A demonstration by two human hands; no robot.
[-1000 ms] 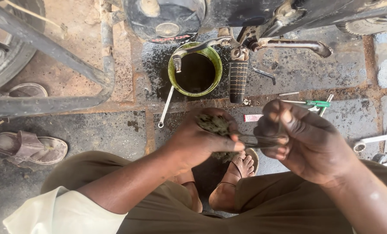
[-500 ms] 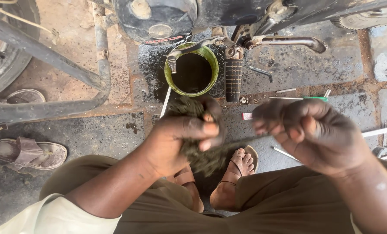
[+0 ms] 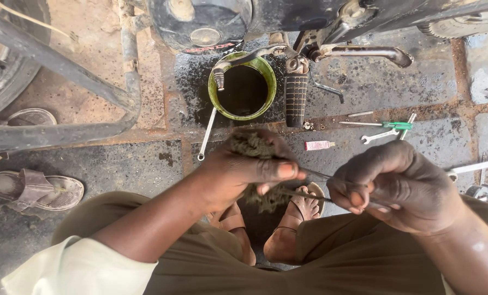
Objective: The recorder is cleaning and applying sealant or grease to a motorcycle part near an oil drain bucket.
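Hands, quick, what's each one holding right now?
Left hand: closed on a greasy rag.
Right hand: pinching two thin metal rods.

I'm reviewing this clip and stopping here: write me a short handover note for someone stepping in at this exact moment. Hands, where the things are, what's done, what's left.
Left hand: closed on a wad of greasy rag, gripping one end of a thin metal rod through it.
Right hand: pinching the rod's other end, held level above the knees.
Around: green bowl of dark liquid under the motorcycle's footpeg; long spanner beside the bowl; green-handled screwdriver, small spanner and small tube on the ground to the right.
Done: rod is in hand, inside the rag.
Left: how clean the rod is cannot be told; tools lie loose on the ground.
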